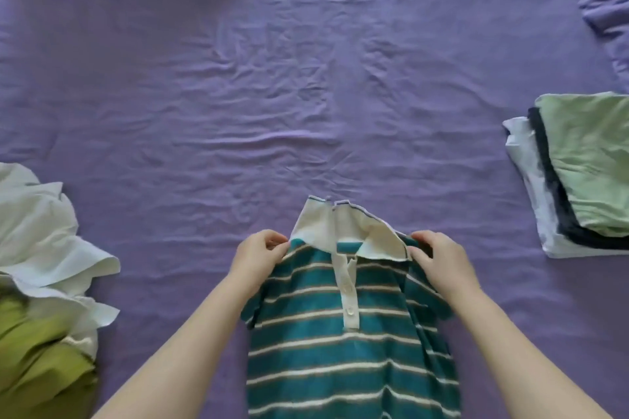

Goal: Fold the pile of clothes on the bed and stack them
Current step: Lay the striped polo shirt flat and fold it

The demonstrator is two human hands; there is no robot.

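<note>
1. Striped polo shirt (350, 333) sits at the bottom centre of the frame, front up, buttons showing, white collar (343, 231) pointing toward the top of the frame. It lies on, or hangs just over, the purple bed (272, 95); can't tell which.
2. Left hand (260, 257) pinches the shoulder just beside the collar on the frame's left; right hand (439, 258) does the same on the frame's right. Both have fingers curled round the fabric.
3. Key bit: the shirt's long axis runs straight from the person toward the top of the frame, midway between the hands, so neither hand is nearer. My guess is it gets spread flat next.
4. Folded stack (578, 177), pale green on top, sits at the right edge, nearer the right hand.
5. Unfolded pile (44, 265), white and olive, is at the lower left.
</note>
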